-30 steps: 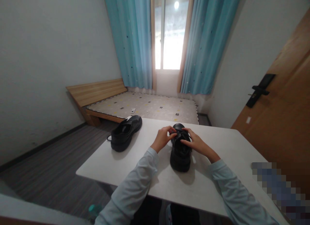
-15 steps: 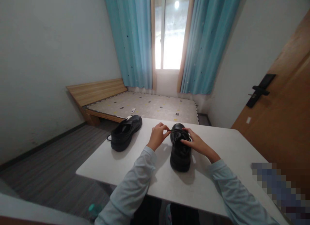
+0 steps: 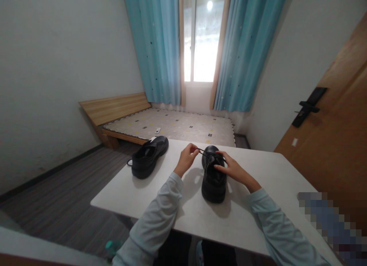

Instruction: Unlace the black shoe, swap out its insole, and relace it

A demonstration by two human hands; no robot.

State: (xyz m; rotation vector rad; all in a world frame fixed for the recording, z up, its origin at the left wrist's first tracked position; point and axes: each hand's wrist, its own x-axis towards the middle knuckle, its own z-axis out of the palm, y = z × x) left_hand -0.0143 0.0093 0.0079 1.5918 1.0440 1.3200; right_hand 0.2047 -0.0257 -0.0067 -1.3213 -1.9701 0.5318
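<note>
On table (image 3: 258,205): left hand (image 3: 187,158) pinches lace (image 3: 204,153); right hand (image 3: 231,168) hides shoe (image 3: 212,180) eyelets

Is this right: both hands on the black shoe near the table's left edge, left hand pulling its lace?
Wrong shoe. The head view shows the left hand pulling the lace of the black shoe at the table's middle, with the right hand on it. The shoe near the left edge lies untouched.

Two shoes sit on the table (image 3: 258,205): the near shoe (image 3: 213,178) at centre, the far shoe (image 3: 149,156) to its left at the table's back-left edge, well apart. Left hand (image 3: 187,158) is just left of the near shoe's front, right hand (image 3: 232,169) on its right side w/ the lace (image 3: 208,154) betw. them. Bed (image 3: 172,125) lies behind the table, door (image 3: 332,136) to the right.
</note>
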